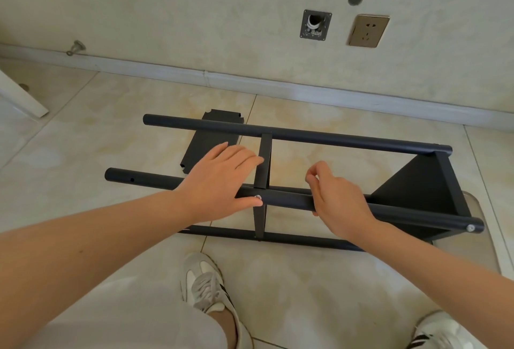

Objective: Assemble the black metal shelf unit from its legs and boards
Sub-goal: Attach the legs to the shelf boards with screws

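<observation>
The black shelf unit lies on its side on the tiled floor. Its far leg (333, 138) and near upper leg (292, 201) are joined by a thin middle board (264, 165) and an end board (422, 181); a lower leg (306, 238) lies on the floor. My left hand (219, 179) rests on the near upper leg, straight fingers touching the middle board and thumb beside a silver screw (258, 197). My right hand (339, 204) sits over the same leg, lower fingers curled round it, thumb and forefinger pinched together. A loose board (211, 137) lies flat behind.
The wall with its baseboard (278, 87) runs close behind, carrying a socket (367, 31) and a pipe box (315, 24). A white panel edge (22, 95) juts in at left. My shoes (205, 284) stand just before the frame. A grey mat (478, 237) lies under the right end.
</observation>
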Motion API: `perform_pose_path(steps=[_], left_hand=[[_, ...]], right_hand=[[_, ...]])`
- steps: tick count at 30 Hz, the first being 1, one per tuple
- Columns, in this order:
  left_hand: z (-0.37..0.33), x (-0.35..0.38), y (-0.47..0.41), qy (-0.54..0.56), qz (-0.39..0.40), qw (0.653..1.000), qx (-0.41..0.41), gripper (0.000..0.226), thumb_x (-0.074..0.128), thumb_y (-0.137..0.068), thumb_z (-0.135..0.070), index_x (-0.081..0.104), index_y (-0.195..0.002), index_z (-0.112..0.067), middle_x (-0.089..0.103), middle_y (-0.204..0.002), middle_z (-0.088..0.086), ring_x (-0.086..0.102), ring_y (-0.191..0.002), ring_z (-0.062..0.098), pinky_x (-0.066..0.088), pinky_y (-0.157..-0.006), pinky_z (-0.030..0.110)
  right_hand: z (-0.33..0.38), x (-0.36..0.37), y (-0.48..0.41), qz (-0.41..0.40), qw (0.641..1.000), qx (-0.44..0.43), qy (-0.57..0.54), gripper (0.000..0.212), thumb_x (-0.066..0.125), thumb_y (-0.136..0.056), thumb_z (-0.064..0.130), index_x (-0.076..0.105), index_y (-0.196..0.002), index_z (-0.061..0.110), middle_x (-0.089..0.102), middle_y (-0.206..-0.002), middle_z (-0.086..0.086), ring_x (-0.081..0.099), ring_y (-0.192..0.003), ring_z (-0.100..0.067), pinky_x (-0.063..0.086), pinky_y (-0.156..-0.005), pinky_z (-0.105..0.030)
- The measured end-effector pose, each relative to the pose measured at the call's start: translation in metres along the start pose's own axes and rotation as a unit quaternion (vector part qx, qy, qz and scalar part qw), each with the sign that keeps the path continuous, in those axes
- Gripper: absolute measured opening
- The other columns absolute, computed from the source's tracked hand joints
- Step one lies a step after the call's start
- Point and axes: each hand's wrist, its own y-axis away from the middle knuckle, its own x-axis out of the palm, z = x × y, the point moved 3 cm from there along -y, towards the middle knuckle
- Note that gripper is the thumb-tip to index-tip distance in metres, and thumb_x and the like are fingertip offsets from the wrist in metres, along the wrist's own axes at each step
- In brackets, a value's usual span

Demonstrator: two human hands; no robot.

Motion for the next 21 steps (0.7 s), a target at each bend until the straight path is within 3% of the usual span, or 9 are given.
perform_pose_path(steps=[2,4,7,10,15,19,21], left_hand=[[0.0,0.004,-0.002,-0.012,0.034,0.999,0.028,0.081,0.02,-0.091,-0.073,0.016,-0.16,-0.03,0.017,-0.167,-0.009,0.005,-0.155,0.015,-0.004,-0.124,0.036],[0.002,0.006,-0.003,-0.009,0.056,0.997,0.048,0.082,0.008,-0.088,-0.072,0.008,-0.159,-0.032,0.006,-0.168,-0.012,-0.009,-0.154,0.011,-0.008,-0.125,0.036],[0.004,0.005,-0.004,0.007,0.066,0.996,0.063,0.081,0.007,-0.088,-0.071,0.01,-0.159,-0.031,0.005,-0.167,-0.012,-0.012,-0.153,0.009,-0.007,-0.126,0.034],[0.005,0.004,-0.005,0.026,0.067,0.995,0.07,0.081,0.01,-0.087,-0.071,0.013,-0.158,-0.031,0.005,-0.166,-0.012,-0.011,-0.153,0.007,-0.007,-0.126,0.033],[0.007,0.007,-0.006,0.059,0.062,0.994,0.074,0.08,0.016,-0.088,-0.071,0.022,-0.157,-0.031,0.013,-0.165,-0.012,-0.002,-0.154,0.006,-0.009,-0.123,0.025],[0.007,0.006,-0.005,0.096,0.028,0.991,0.085,0.073,0.033,-0.091,-0.066,0.042,-0.151,-0.026,0.034,-0.16,-0.006,0.026,-0.151,0.014,0.008,-0.124,0.029],[0.008,0.006,-0.004,0.106,-0.014,0.99,0.091,0.064,0.049,-0.092,-0.06,0.054,-0.144,-0.022,0.048,-0.152,-0.003,0.041,-0.143,0.02,0.021,-0.121,0.034]], right_hand=[[0.0,0.0,-0.003,0.026,0.999,-0.008,0.035,0.009,0.041,-0.104,0.025,0.038,-0.112,0.02,0.06,-0.081,0.003,0.056,-0.059,-0.011,0.04,-0.052,-0.019],[0.003,-0.003,-0.006,0.042,0.999,-0.012,0.027,0.006,0.044,-0.103,0.021,0.039,-0.106,0.019,0.056,-0.08,0.004,0.053,-0.061,-0.011,0.037,-0.051,-0.02],[0.013,-0.013,-0.021,-0.022,0.999,-0.042,-0.008,0.003,0.044,-0.102,0.013,0.047,-0.104,0.014,0.052,-0.097,0.001,0.05,-0.083,-0.015,0.044,-0.07,-0.026],[0.022,-0.02,-0.048,-0.082,0.994,-0.057,-0.043,0.014,0.039,-0.104,0.013,0.052,-0.109,0.009,0.051,-0.108,-0.001,0.044,-0.101,-0.016,0.036,-0.084,-0.024],[0.035,-0.016,-0.097,-0.027,0.992,-0.044,-0.111,0.022,0.034,-0.106,0.016,0.052,-0.115,0.006,0.058,-0.122,-0.01,0.05,-0.115,-0.024,0.043,-0.095,-0.034],[0.047,-0.012,-0.118,0.016,0.994,-0.048,-0.093,0.016,0.031,-0.107,0.021,0.045,-0.106,0.013,0.06,-0.088,-0.003,0.058,-0.08,-0.021,0.046,-0.078,-0.039],[0.049,-0.011,-0.122,0.032,0.993,-0.032,-0.112,0.017,0.029,-0.107,0.022,0.045,-0.108,0.015,0.058,-0.087,0.0,0.056,-0.08,-0.02,0.044,-0.085,-0.04]])
